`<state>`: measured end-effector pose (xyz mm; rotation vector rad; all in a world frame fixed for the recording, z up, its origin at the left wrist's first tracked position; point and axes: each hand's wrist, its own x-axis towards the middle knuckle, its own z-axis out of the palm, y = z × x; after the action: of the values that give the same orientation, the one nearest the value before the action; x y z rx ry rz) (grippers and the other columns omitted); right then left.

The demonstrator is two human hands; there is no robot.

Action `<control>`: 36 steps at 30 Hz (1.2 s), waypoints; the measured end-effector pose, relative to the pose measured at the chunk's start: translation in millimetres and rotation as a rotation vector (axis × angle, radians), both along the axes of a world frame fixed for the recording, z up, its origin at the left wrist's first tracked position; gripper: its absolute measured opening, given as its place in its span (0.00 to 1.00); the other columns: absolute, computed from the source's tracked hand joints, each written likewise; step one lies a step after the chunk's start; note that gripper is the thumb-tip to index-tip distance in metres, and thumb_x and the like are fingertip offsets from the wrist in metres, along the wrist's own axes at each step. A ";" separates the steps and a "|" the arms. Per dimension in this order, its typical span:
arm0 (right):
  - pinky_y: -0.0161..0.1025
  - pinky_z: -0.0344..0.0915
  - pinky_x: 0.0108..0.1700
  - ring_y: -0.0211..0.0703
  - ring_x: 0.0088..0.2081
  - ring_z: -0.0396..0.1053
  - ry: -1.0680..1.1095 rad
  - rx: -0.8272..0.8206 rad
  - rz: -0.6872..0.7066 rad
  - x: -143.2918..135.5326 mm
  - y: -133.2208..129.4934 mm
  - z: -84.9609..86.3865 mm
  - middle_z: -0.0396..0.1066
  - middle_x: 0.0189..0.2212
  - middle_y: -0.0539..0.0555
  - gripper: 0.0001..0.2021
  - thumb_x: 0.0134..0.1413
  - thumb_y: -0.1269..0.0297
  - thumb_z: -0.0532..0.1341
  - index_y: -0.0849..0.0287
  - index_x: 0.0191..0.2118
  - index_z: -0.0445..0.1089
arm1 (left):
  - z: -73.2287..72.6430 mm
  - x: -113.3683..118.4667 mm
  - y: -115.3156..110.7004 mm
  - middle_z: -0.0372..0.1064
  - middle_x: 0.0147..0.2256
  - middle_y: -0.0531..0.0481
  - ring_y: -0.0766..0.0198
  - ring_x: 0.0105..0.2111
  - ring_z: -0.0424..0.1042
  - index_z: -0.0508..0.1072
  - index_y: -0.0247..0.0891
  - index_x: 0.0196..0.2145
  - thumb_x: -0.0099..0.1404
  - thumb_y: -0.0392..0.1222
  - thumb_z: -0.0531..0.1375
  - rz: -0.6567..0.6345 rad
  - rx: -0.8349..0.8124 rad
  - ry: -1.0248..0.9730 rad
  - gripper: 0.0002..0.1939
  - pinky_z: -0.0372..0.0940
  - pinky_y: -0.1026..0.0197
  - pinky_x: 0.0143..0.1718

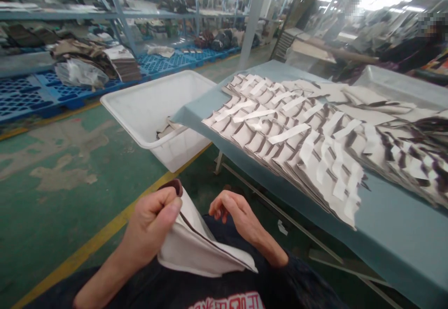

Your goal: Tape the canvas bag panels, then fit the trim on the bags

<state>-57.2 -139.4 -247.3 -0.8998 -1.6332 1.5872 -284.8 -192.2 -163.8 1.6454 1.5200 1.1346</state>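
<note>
My left hand (156,220) is closed in a fist around the upper end of a folded fabric piece (199,253), pale white outside with a dark brown layer at its edges. The piece hangs over my lap, its free end pointing right. To the right of it, my right hand (238,211) hovers apart from the cloth. Its fingers curl inward, with nothing visible in them. Stacks of similar pale pieces (259,127), dark at the edges, overlap in rows on the blue-grey table (395,253). White paper strips (289,134) lie across these stacks.
A white plastic tub (140,108) stands left of the table, with some fabric pieces (168,127) inside. Behind it are blue pallets (164,64) and metal shelving (119,15) loaded with goods. A yellow line (101,234) crosses the green floor. A person in dark clothing (413,50) is at far right.
</note>
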 end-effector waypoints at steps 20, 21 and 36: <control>0.40 0.55 0.25 0.42 0.23 0.75 -0.499 0.999 -0.081 -51.5 -58.1 26.6 0.78 0.24 0.50 0.06 0.62 0.73 0.61 0.54 0.34 0.69 | -0.3 -33.4 -14.7 0.64 0.20 0.61 0.65 0.19 0.66 0.64 0.45 0.25 0.71 0.42 0.56 -0.143 -0.091 0.560 0.14 0.55 0.60 0.24; 0.41 0.56 0.25 0.43 0.23 0.76 -0.529 1.030 -0.068 -55.1 -60.2 28.0 0.77 0.24 0.50 0.07 0.63 0.74 0.61 0.54 0.35 0.70 | -2.1 -36.9 -14.5 0.66 0.20 0.60 0.64 0.20 0.68 0.66 0.45 0.26 0.71 0.42 0.57 -0.158 -0.097 0.591 0.13 0.55 0.59 0.25; 0.38 0.53 0.28 0.41 0.23 0.76 -0.512 0.622 -0.131 -58.7 -61.5 23.0 0.79 0.24 0.47 0.07 0.55 0.71 0.63 0.51 0.35 0.64 | -14.8 -44.5 -21.1 0.75 0.27 0.53 0.59 0.26 0.72 0.79 0.42 0.33 0.83 0.59 0.52 -0.010 -0.251 0.132 0.27 0.68 0.63 0.28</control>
<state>-115.8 -200.9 -224.3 -1.0796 -2.1849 0.6962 -329.2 -213.3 -178.6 1.5782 1.6601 0.8054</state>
